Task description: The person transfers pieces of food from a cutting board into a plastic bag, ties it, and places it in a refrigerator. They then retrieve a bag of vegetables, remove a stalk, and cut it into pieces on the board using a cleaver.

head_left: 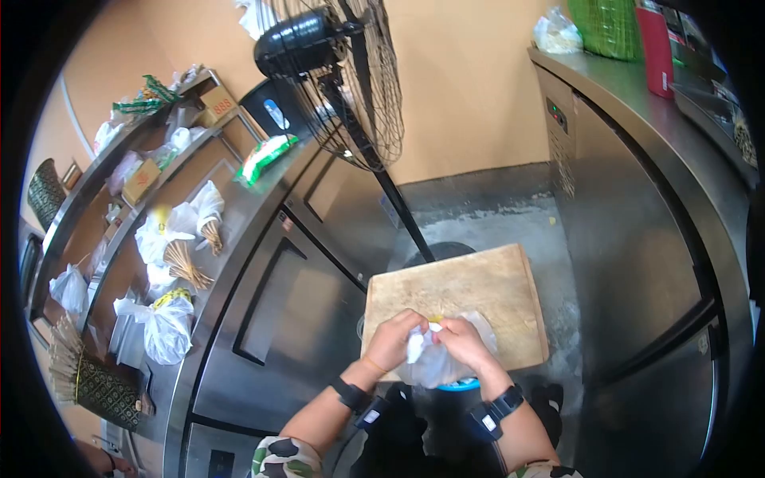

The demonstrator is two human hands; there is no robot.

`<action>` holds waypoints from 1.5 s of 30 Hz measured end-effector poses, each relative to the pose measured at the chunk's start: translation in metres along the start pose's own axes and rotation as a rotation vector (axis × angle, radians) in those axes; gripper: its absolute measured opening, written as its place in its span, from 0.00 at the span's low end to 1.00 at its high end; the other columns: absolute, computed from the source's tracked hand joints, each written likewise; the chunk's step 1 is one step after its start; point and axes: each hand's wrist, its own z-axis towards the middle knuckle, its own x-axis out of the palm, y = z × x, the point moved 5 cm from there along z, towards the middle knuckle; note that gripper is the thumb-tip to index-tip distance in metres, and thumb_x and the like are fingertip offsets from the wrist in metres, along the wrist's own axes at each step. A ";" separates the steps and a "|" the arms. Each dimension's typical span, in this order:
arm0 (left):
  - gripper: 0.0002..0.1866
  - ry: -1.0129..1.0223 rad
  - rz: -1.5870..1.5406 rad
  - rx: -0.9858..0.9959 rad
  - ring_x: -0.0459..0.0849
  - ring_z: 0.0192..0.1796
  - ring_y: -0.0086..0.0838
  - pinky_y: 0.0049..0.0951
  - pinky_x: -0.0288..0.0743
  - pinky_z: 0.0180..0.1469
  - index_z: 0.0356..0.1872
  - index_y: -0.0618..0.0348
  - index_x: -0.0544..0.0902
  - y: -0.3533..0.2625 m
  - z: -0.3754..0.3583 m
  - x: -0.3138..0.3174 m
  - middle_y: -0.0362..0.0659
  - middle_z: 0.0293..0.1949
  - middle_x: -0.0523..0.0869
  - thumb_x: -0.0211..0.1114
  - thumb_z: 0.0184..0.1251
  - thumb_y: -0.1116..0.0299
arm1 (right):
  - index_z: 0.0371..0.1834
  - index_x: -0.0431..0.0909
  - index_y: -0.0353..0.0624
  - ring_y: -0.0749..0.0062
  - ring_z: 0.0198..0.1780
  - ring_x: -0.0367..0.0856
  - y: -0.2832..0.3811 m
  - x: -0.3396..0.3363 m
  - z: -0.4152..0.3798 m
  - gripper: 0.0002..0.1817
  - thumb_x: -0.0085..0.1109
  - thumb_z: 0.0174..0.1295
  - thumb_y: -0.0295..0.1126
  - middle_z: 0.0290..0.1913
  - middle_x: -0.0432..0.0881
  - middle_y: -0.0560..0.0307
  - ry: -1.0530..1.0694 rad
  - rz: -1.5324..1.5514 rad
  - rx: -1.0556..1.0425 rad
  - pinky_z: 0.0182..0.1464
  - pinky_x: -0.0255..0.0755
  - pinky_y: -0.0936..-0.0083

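Observation:
A white plastic bag [437, 368] hangs between my hands over the near edge of a wooden cutting board [450, 283]. My left hand [392, 338] pinches the gathered top of the bag from the left. From the right, my right hand [462, 341] grips the same bunched plastic, its fingers close to those of the left. A small yellow bit shows between the fingertips; I cannot make out what it is. Beneath the bag, part of a blue rim [460, 385] shows. What the bag holds is hidden.
Behind the board stands a black pedestal fan [351, 88]. On the left steel counter lie tied white bags [167, 331], bundles of wooden skewers [185, 264] and a green packet [267, 158]. A red bottle [655, 52] stands on the right counter.

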 end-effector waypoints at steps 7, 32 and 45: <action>0.09 -0.248 0.227 0.164 0.80 0.39 0.40 0.34 0.77 0.40 0.31 0.59 0.73 -0.014 0.008 0.017 0.45 0.37 0.77 0.64 0.50 0.74 | 0.39 0.81 0.38 0.80 0.34 0.78 -0.012 0.017 0.006 0.16 0.54 0.69 0.42 0.34 0.82 0.61 -0.092 0.973 0.174 0.38 0.71 0.80; 0.12 0.198 -0.549 -0.430 0.81 0.46 0.30 0.31 0.75 0.49 0.46 0.57 0.82 0.091 -0.021 0.111 0.47 0.43 0.84 0.64 0.65 0.64 | 0.48 0.80 0.41 0.57 0.53 0.76 0.020 -0.018 0.001 0.14 0.58 0.59 0.29 0.50 0.79 0.49 -0.245 -0.166 -0.485 0.56 0.70 0.67; 0.17 -0.007 -0.881 -0.625 0.78 0.50 0.24 0.26 0.70 0.56 0.53 0.55 0.82 0.080 -0.034 0.083 0.38 0.45 0.84 0.57 0.72 0.57 | 0.31 0.79 0.37 0.57 0.36 0.76 0.023 -0.019 -0.006 0.08 0.58 0.62 0.31 0.31 0.77 0.50 -0.089 -0.122 -0.330 0.41 0.71 0.70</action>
